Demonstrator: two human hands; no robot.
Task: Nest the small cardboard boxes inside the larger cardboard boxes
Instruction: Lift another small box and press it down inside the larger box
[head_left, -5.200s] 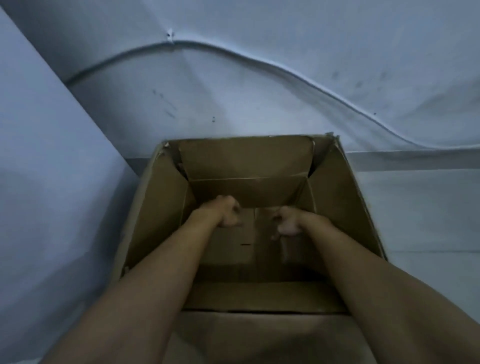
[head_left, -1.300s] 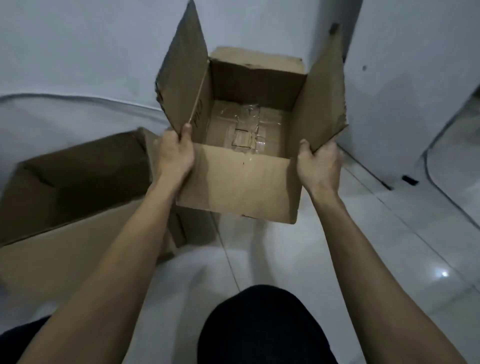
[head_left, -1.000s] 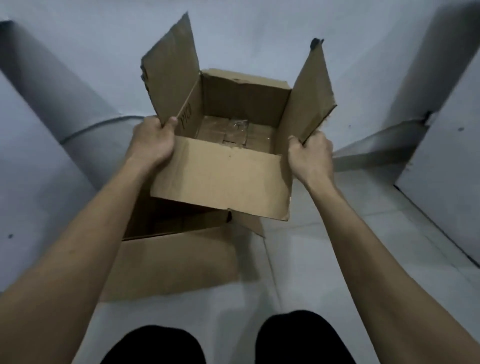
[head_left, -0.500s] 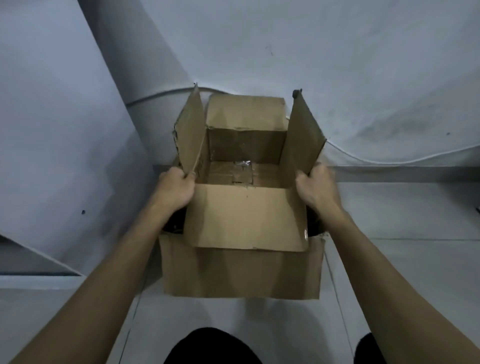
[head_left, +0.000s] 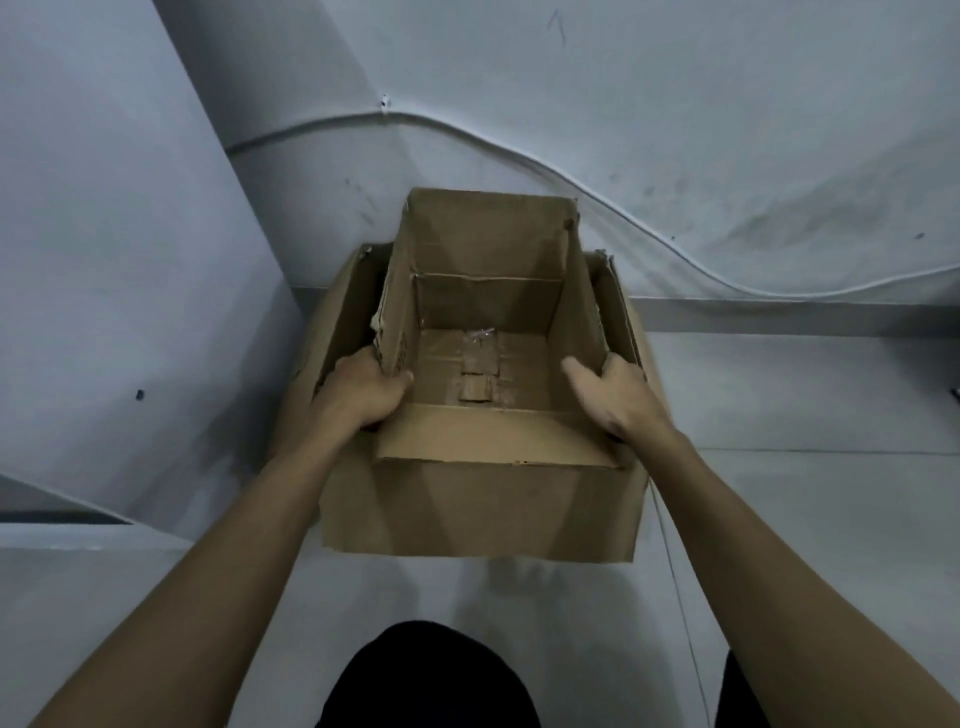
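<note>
A small open cardboard box (head_left: 488, 312) sits down inside a larger cardboard box (head_left: 478, 514) on the floor against the wall. The small box's flaps stand up above the larger box's rim, and clear tape shows on its bottom. My left hand (head_left: 358, 389) grips the small box's left flap near its lower corner, thumb inside. My right hand (head_left: 615, 395) rests on the small box's right wall with fingers spread, thumb inside the box.
A pale wall with a thin white cable (head_left: 649, 228) running across it stands right behind the boxes. A slanted panel (head_left: 119, 260) leans at the left. Pale tiled floor (head_left: 805, 395) extends to the right. My dark-clothed knees (head_left: 431, 675) are at the bottom.
The small box has gone down from above the larger box's rim into it. My right hand has loosened from a grip to spread fingers.
</note>
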